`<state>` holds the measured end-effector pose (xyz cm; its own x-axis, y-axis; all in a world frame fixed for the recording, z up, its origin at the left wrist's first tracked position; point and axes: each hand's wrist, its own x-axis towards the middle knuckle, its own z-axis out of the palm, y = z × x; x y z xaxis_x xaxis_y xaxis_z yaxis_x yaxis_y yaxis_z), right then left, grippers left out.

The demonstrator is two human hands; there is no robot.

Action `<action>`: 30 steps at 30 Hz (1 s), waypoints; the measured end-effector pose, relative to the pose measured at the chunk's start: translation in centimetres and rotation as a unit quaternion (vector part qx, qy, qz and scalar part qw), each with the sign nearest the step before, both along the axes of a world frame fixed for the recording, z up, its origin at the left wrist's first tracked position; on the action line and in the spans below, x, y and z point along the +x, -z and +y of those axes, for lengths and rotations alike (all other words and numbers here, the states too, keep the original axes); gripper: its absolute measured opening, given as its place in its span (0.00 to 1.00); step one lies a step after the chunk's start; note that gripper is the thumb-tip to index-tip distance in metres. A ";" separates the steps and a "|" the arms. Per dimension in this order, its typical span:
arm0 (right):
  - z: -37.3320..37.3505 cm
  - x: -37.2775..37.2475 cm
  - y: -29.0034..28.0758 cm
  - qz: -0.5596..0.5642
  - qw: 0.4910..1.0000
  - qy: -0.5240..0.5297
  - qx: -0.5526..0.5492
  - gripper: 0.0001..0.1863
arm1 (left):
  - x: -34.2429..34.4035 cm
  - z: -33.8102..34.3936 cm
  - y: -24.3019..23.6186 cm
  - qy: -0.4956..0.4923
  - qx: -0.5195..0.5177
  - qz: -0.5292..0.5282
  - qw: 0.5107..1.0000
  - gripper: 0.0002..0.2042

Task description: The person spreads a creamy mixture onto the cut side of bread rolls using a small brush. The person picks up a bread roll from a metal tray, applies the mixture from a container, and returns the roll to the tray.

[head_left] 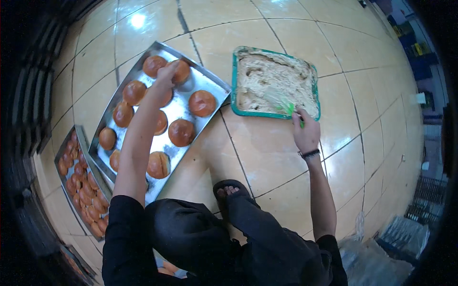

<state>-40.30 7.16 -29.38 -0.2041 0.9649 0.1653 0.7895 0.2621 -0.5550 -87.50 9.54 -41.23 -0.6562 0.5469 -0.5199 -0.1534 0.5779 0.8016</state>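
Observation:
On a large metal tray [210,78], several round glossy brown buns sit spaced apart. My left hand [167,75] reaches to the tray's far end, its fingers closed on the side of a bun [181,71]. Another bun [154,66] lies just left of that one. To the right, a green-rimmed rectangular tub [265,114] holds a thick, pale cream-coloured mass [267,76] with a rough surface. My right hand [307,131] is at the tub's near right corner. It grips a green-handled spatula [287,107], whose pale, see-through blade lies on the mass.
A second tray [81,190], heaped with smaller brown buns, lies at the left. More buns [168,267] show below my legs. Dark racks [28,90] line the left edge. My sandalled foot [231,190] rests on the tiled floor [267,157]. Clear plastic bags [372,257] lie at the lower right.

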 end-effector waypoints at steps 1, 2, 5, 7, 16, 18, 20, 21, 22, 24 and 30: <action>0.8 0.6 -0.4 -0.092 0.994 -0.016 0.061 0.07 | 1.9 1.4 -0.9 0.007 0.009 -0.073 0.997 0.34; 1.5 0.0 -0.4 -0.170 0.978 -0.045 0.116 0.07 | 2.0 2.0 -0.8 0.013 0.009 -0.074 0.997 0.34; 3.8 -2.7 0.3 -0.245 0.953 -0.053 0.171 0.09 | 0.2 2.4 0.5 0.010 0.057 -0.039 0.998 0.37; 4.9 -4.3 1.6 -0.273 0.944 -0.075 0.170 0.09 | -0.9 2.3 1.3 -0.028 -0.044 0.031 0.998 0.38; 4.2 -8.7 4.0 -0.249 0.958 -0.096 -0.103 0.09 | 1.7 -12.1 -9.3 0.015 0.232 -0.259 0.937 0.33; 4.2 -7.9 4.6 -0.200 0.971 -0.093 -0.096 0.09 | 2.3 -16.2 -9.7 -0.020 0.259 -0.348 0.901 0.30; 4.7 -6.5 6.5 -0.089 0.986 -0.071 -0.121 0.09 | 2.8 -19.2 -10.1 -0.046 0.312 -0.449 0.836 0.27; 4.7 -5.4 7.8 -0.034 0.986 -0.059 -0.153 0.10 | 3.4 -20.2 -9.8 -0.047 0.337 -0.467 0.816 0.26; 4.5 -4.7 8.2 -0.031 0.985 -0.072 -0.156 0.10 | 4.6 -20.6 -10.4 -0.063 0.373 -0.470 0.797 0.25; 3.9 -3.5 8.2 0.098 0.967 -0.069 -0.226 0.09 | 5.9 -21.1 -10.9 -0.087 0.388 -0.502 0.768 0.24; 1.3 -3.1 7.9 0.253 0.955 -0.009 -0.154 0.10 | 10.4 -21.3 -11.7 -0.062 0.357 -0.544 0.756 0.26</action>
